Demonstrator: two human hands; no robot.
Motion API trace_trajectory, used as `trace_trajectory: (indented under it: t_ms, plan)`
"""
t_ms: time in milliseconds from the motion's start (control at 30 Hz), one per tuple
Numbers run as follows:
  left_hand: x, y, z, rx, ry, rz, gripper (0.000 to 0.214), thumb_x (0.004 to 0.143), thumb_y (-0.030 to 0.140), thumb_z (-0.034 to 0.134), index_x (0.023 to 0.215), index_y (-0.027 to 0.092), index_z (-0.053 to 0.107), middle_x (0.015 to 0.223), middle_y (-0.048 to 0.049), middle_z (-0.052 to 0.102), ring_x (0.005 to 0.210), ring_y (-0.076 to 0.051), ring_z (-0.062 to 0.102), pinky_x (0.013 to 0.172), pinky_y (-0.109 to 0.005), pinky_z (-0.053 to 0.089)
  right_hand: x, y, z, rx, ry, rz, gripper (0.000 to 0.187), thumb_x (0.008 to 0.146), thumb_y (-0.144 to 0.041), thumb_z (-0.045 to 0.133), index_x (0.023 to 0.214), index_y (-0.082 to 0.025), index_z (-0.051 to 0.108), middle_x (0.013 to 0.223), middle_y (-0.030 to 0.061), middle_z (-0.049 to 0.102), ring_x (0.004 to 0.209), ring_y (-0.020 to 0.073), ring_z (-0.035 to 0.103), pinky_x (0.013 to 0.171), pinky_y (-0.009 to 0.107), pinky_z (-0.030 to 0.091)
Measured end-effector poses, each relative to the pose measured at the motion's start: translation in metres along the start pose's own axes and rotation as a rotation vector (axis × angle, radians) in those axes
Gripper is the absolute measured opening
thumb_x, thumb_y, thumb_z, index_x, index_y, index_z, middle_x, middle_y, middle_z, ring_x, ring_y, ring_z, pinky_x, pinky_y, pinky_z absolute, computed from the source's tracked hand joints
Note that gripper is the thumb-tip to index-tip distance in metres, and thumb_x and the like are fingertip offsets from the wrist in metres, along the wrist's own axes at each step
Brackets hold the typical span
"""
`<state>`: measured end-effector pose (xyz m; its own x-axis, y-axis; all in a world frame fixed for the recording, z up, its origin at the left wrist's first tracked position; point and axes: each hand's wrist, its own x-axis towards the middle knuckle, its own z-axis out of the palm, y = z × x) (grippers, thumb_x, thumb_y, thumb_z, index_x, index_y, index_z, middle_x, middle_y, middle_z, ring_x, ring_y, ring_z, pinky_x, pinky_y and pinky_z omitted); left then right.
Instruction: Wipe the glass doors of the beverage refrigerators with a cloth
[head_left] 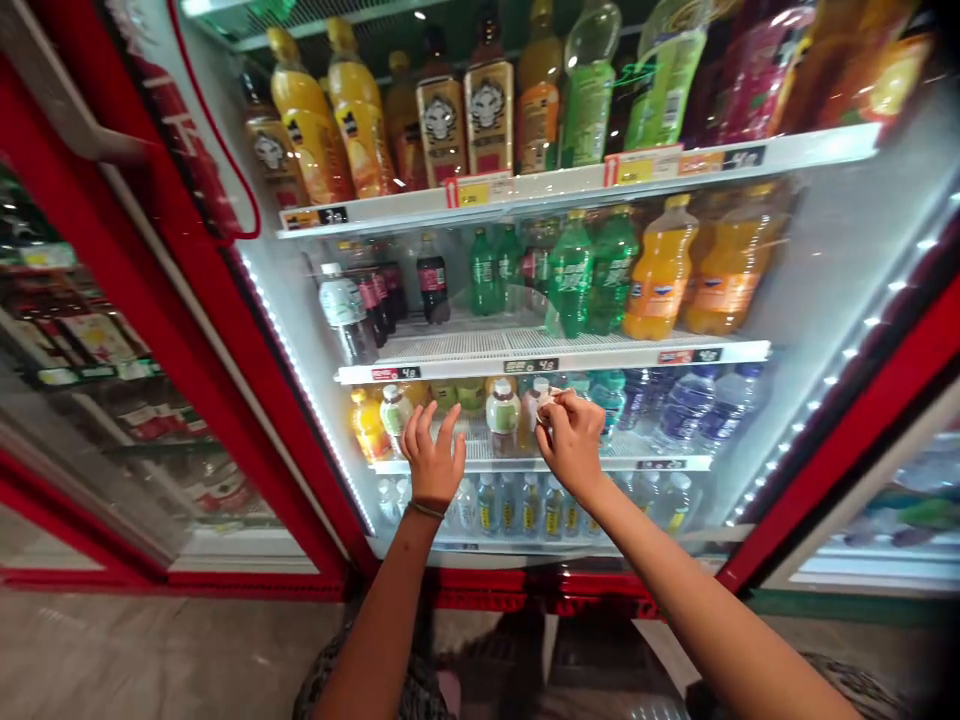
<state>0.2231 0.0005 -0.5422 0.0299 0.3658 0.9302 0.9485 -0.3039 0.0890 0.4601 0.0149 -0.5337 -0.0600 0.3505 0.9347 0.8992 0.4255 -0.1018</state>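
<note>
Both of my hands reach into an open drinks fridge at the third shelf (660, 464) down. My left hand (432, 455) is held up with its fingers spread, in front of small bottles, beside a green-labelled bottle (395, 412), holding nothing. My right hand (571, 435) is curled, its fingers closed on the top of a small white-capped bottle (535, 402). Another small bottle with a green label (502, 410) stands between my hands.
The red fridge door (142, 330) stands open on the left. Upper shelves hold yellow, green and orange soda bottles (660, 270). Blue water bottles (686, 405) sit right of my right hand; small water bottles (525, 505) fill the bottom shelf.
</note>
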Motion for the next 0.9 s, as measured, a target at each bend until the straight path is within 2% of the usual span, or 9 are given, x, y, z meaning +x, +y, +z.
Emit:
trace_trajectory:
  t_ms: [167,300,400,467,567,633,700,833,900]
  plan:
    - [0.002,-0.042,-0.018,-0.023,-0.008,-0.113,0.045,0.095,0.023,0.06,0.139,0.025,0.062,0.145,-0.0159,0.051,0.143,-0.032,0.041,0.121,-0.053,0.032,0.037,-0.058,0.025,-0.01,-0.052,-0.101,0.02,0.089,-0.017,0.056,0.106,-0.024,0.065,0.121,0.0116,0.056,0.103,0.0286,0.046,0.088,0.044,0.035]
    - [-0.006,-0.065,-0.027,-0.029,-0.012,-0.14,0.046,0.094,0.02,0.059,0.14,0.022,0.061,0.144,-0.0168,0.05,0.142,-0.031,0.042,0.122,-0.052,0.032,0.051,-0.087,0.042,-0.003,-0.063,-0.139,0.026,0.092,-0.018,0.055,0.116,-0.024,0.065,0.127,0.0121,0.058,0.11,0.0297,0.048,0.09,0.044,0.035]
    - [-0.015,-0.071,-0.031,-0.015,-0.03,-0.104,0.046,0.094,0.019,0.059,0.14,0.022,0.06,0.144,-0.0162,0.05,0.141,-0.031,0.043,0.121,-0.051,0.034,0.029,-0.093,0.053,0.03,-0.099,-0.211,0.029,0.094,-0.014,0.054,0.118,-0.025,0.066,0.124,0.01,0.063,0.108,0.0274,0.051,0.088,0.042,0.036]
    - [-0.022,-0.072,-0.032,-0.01,-0.059,-0.088,0.047,0.094,0.02,0.059,0.141,0.023,0.06,0.144,-0.0153,0.05,0.141,-0.031,0.042,0.12,-0.051,0.036,-0.001,-0.092,0.057,0.077,-0.205,-0.322,0.032,0.095,-0.011,0.053,0.119,-0.027,0.066,0.121,0.0073,0.066,0.103,0.0244,0.053,0.086,0.039,0.037]
    - [-0.03,-0.071,-0.033,-0.017,-0.1,-0.07,0.046,0.095,0.02,0.058,0.141,0.025,0.06,0.143,-0.0145,0.051,0.141,-0.031,0.042,0.119,-0.051,0.038,-0.041,-0.084,0.053,0.104,-0.359,-0.504,0.034,0.097,-0.011,0.052,0.122,-0.029,0.065,0.118,0.004,0.068,0.101,0.0218,0.054,0.084,0.036,0.039]
    - [-0.033,-0.071,-0.033,-0.025,-0.114,-0.054,0.045,0.095,0.021,0.058,0.14,0.024,0.061,0.142,-0.0145,0.052,0.14,-0.03,0.044,0.118,-0.051,0.039,-0.046,-0.078,0.047,0.059,-0.366,-0.548,0.032,0.098,-0.012,0.051,0.121,-0.029,0.065,0.119,0.0033,0.068,0.102,0.0216,0.054,0.084,0.035,0.039]
    - [-0.035,-0.071,-0.032,-0.038,-0.117,-0.046,0.043,0.095,0.021,0.058,0.138,0.024,0.063,0.141,-0.0145,0.054,0.139,-0.03,0.045,0.119,-0.051,0.038,-0.027,-0.07,0.039,0.009,-0.287,-0.462,0.031,0.098,-0.013,0.049,0.119,-0.028,0.066,0.12,0.0042,0.067,0.104,0.0224,0.053,0.086,0.037,0.039]
    - [-0.032,-0.068,-0.028,-0.071,-0.116,-0.025,0.045,0.095,0.022,0.058,0.14,0.025,0.063,0.142,-0.0148,0.054,0.144,-0.032,0.042,0.122,-0.051,0.034,0.037,-0.051,0.024,-0.036,-0.034,-0.071,0.028,0.097,-0.019,0.05,0.118,-0.025,0.067,0.127,0.0093,0.061,0.112,0.0271,0.052,0.092,0.041,0.04]
    - [-0.027,-0.06,-0.026,-0.077,-0.108,-0.01,0.047,0.095,0.022,0.058,0.142,0.026,0.061,0.145,-0.0149,0.052,0.147,-0.033,0.038,0.123,-0.052,0.032,0.045,-0.041,0.021,-0.058,-0.013,-0.011,0.029,0.097,-0.021,0.05,0.119,-0.025,0.069,0.128,0.0103,0.061,0.114,0.0286,0.052,0.093,0.043,0.04]
